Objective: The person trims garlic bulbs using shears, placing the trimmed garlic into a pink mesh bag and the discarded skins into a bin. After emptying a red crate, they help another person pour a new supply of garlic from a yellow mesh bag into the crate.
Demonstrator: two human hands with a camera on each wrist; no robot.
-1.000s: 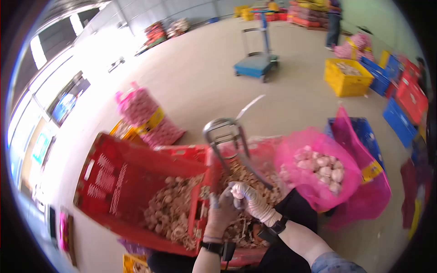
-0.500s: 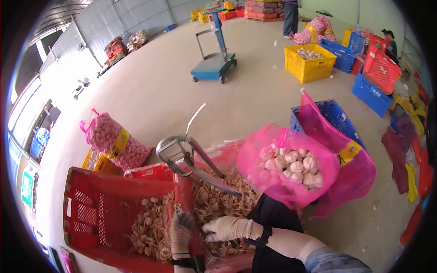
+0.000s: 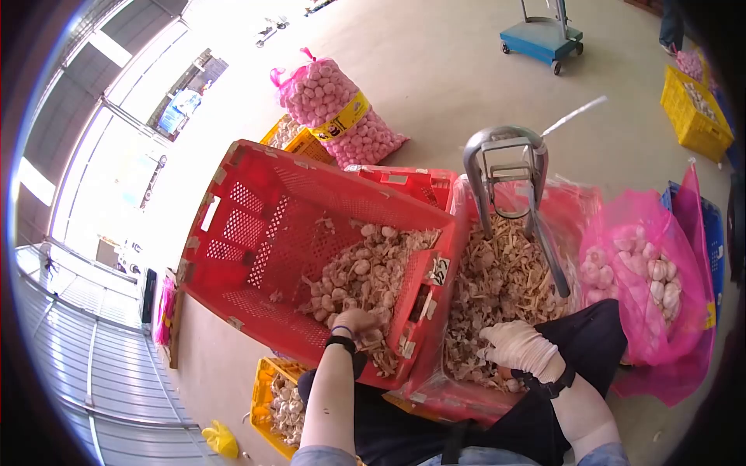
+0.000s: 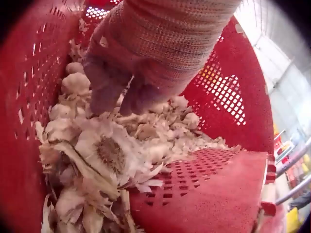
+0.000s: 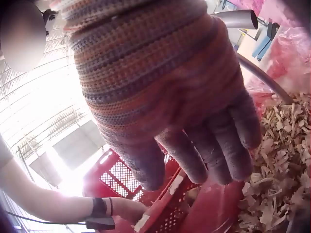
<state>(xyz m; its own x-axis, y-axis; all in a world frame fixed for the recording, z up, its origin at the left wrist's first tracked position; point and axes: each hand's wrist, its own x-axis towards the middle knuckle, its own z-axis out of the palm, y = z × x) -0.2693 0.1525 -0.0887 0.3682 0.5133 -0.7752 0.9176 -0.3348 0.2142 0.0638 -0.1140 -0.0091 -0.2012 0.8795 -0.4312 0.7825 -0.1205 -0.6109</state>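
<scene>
Our gloved left hand (image 4: 146, 63) reaches into the tilted red crate (image 3: 256, 225), its fingers (image 4: 104, 92) curled downward and touching the heap of garlic bulbs (image 3: 361, 272); whether they actually grip a bulb we cannot tell. One large bulb (image 4: 109, 153) lies root-end up just below the fingertips, at about 7 o'clock from them. Our right hand (image 3: 517, 346), in a pale knit glove, hangs with fingers (image 5: 218, 150) relaxed, slightly spread and holding nothing, over the trimmings (image 3: 505, 279) of dry garlic skins and roots in the neighbouring red bin (image 3: 435, 388). The crate's rim (image 3: 420, 318) separates the two hands. A metal cutter frame (image 3: 509, 171) stands at 12 o'clock from the right hand. A pink mesh sack of garlic (image 3: 653, 279) sits at 3 o'clock; open concrete floor (image 3: 435, 85) lies beyond.
</scene>
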